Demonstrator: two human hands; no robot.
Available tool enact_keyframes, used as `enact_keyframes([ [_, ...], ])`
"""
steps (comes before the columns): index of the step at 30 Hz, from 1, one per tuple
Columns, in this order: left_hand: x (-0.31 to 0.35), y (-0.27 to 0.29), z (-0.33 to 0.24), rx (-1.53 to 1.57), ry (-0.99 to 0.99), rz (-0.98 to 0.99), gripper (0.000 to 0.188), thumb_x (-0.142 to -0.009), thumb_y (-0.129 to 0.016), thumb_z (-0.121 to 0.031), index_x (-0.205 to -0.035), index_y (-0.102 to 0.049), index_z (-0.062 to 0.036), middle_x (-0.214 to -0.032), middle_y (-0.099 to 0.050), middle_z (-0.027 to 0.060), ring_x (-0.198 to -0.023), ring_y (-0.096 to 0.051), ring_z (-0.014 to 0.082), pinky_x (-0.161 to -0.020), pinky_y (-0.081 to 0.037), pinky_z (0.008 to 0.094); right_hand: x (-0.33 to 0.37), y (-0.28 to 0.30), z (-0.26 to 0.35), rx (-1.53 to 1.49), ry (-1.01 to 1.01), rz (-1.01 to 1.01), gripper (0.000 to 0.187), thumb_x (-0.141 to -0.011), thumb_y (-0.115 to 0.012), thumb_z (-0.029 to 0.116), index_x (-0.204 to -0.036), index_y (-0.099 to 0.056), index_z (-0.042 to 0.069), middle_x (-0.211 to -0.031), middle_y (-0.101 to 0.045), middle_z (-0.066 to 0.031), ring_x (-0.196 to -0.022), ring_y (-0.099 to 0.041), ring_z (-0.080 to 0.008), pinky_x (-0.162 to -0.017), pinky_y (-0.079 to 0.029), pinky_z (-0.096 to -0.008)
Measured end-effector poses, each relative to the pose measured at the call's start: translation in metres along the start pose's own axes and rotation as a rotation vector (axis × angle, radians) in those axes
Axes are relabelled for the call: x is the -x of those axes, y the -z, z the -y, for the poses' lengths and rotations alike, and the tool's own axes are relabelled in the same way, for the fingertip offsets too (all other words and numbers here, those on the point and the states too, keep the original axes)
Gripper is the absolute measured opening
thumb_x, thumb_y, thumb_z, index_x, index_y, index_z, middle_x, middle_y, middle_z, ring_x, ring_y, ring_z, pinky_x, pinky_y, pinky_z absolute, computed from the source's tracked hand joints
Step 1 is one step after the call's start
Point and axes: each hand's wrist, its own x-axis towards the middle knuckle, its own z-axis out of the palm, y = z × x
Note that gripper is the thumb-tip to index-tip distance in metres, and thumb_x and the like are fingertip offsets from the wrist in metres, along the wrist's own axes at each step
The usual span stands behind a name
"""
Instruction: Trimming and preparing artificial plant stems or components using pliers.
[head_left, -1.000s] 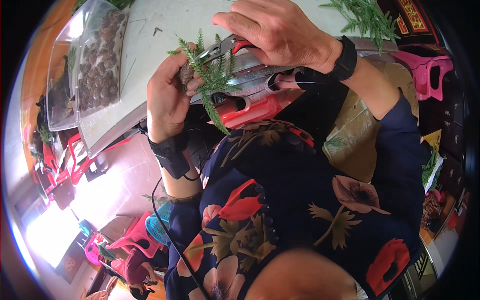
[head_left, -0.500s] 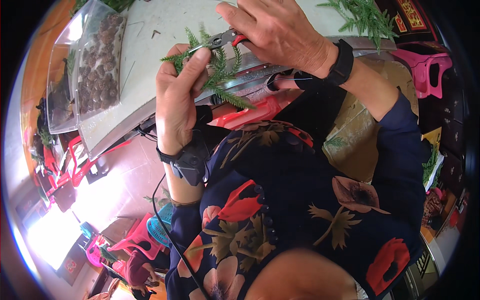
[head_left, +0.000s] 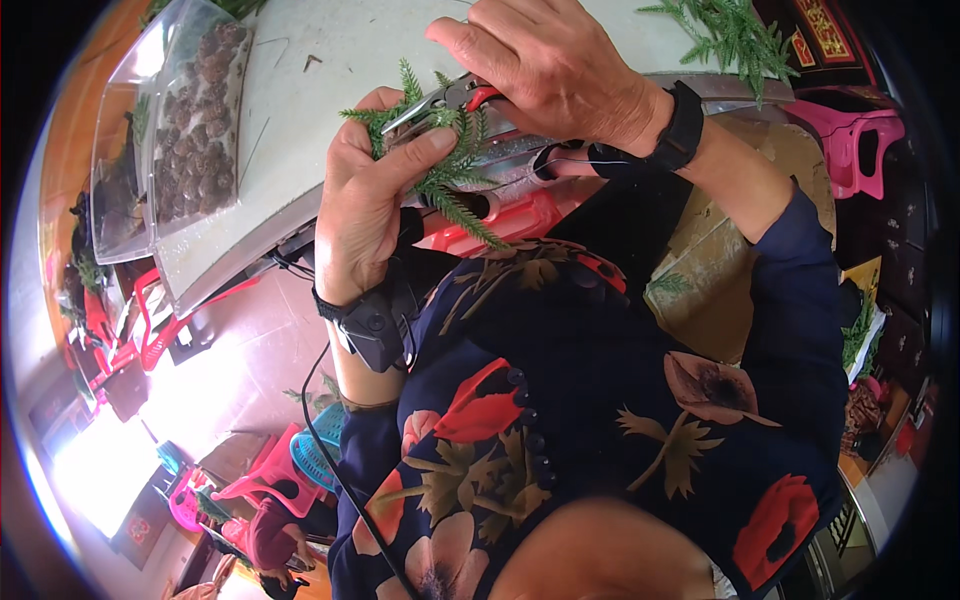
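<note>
My left hand (head_left: 365,180) is closed on a green artificial pine sprig (head_left: 460,190), whose needled twigs spread out above and below the thumb. Red-handled pliers (head_left: 457,97) are gripped in my right hand (head_left: 560,75). Their metal jaws point left and lie across the sprig, just above my left thumb. Whether the jaws have closed on a stem or wire I cannot tell, since needles and fingers cover the spot. Both hands are over the near edge of the white table (head_left: 340,50).
A clear plastic box (head_left: 150,235) of brown pine cones (head_left: 200,130) stands at the table's left. More green sprigs (head_left: 725,40) lie at the far right. A pink stool (head_left: 850,130) is on the right, cardboard (head_left: 720,290) below the table. Another person (head_left: 275,540) is at lower left.
My left hand has moved slightly right and down with the sprig, turning it a little. The plier jaws now lie further across the sprig. My right hand has barely shifted.
</note>
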Motion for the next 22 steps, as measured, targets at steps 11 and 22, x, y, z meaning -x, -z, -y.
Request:
enact_keyframes([
  [11,-0.002,0.0,0.004,0.056,-0.07,0.039,0.024,-0.081,-0.064,0.006,-0.101,-0.051,0.0021,-0.088,-0.065,0.0106,-0.075,-0.065,0.015,-0.068,-0.054,0.0261,0.005,-0.027,-0.015,0.235,0.194,-0.179,0.03,-0.079,-0.053,0.011,-0.104,-0.056,-0.005,-0.075,-0.05,-0.0113,-0.066,-0.049,-0.0233,-0.058,-0.037,-0.0344],
  [22,0.0,-0.008,0.009,-0.053,-0.038,0.03,0.026,-0.083,-0.065,0.002,-0.104,-0.05,0.0024,-0.087,-0.065,0.0097,-0.075,-0.064,0.0149,-0.07,-0.054,0.0261,0.012,-0.01,0.0,0.0,-0.105,0.158,0.029,-0.072,-0.056,0.011,-0.097,-0.055,-0.003,-0.075,-0.049,-0.0127,-0.071,-0.052,-0.0252,-0.059,-0.037,-0.0361],
])
